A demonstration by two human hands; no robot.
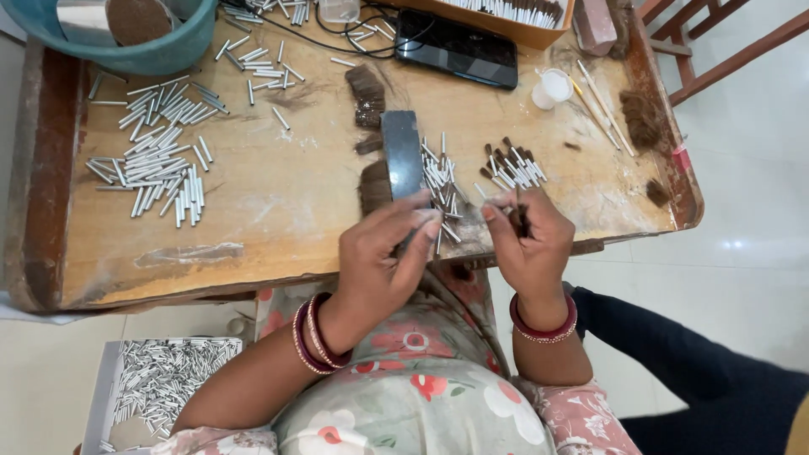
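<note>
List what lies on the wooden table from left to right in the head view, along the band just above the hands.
Big scatter of silver tubes → dark hair tuft → dark flat block → small pile of silver tubes → tubes with brown hair fitted → loose brown hair clump.

Wooden rimmed table (253, 211): silver tubes (156, 164), hair tufts (368, 94), black tablet (457, 48).

Bare tabletop (278, 202) left (tubes (156, 168) beyond)
</note>
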